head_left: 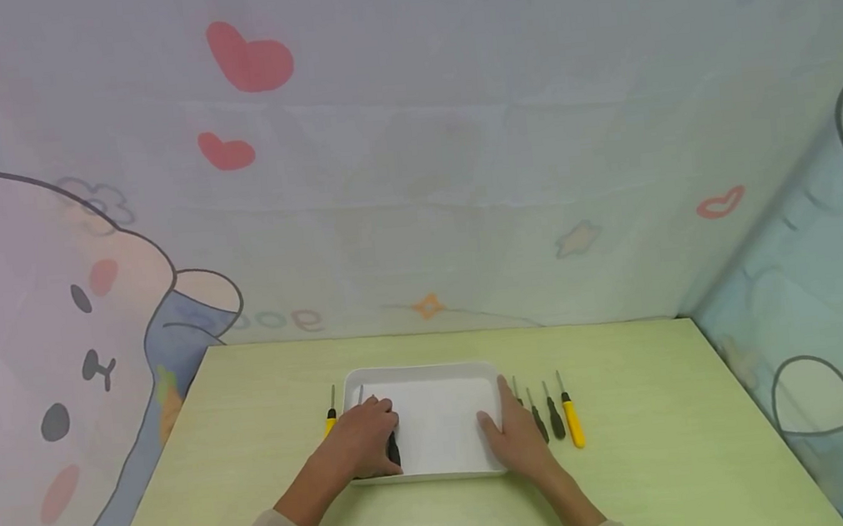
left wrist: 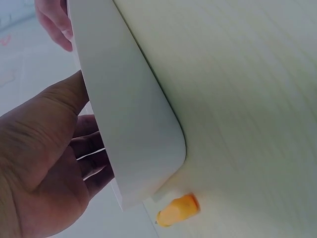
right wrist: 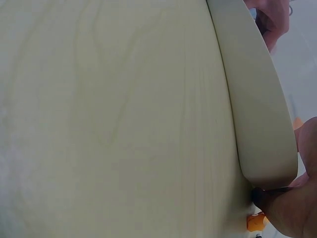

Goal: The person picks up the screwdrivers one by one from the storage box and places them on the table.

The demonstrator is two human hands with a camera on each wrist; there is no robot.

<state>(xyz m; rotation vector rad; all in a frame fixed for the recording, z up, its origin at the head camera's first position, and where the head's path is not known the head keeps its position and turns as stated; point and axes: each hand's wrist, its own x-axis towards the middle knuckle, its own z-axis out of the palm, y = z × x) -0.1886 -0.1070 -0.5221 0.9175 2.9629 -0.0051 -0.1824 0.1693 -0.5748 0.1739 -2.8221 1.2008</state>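
Note:
A shallow white tray [head_left: 436,429] lies on the table in the head view. My left hand [head_left: 365,439] reaches over its left end, thumb and fingers bent around a black-handled screwdriver [head_left: 393,451] inside. The hand covers most of that area, and in the left wrist view the tray wall [left wrist: 133,109] hides the fingertips. At the tray's right end, my right hand [head_left: 515,434] grips the wall, thumb inside and fingers outside. Just beyond that hand lie black-handled screwdrivers [head_left: 555,420] and a yellow-handled screwdriver [head_left: 573,423].
Left of the tray lies another yellow-handled screwdriver [head_left: 331,419], partly behind the left hand. A thin metal shaft [head_left: 361,394] shows inside the tray's left end. The pale green table [head_left: 653,410] meets a printed cloth backdrop [head_left: 413,172] at its back edge.

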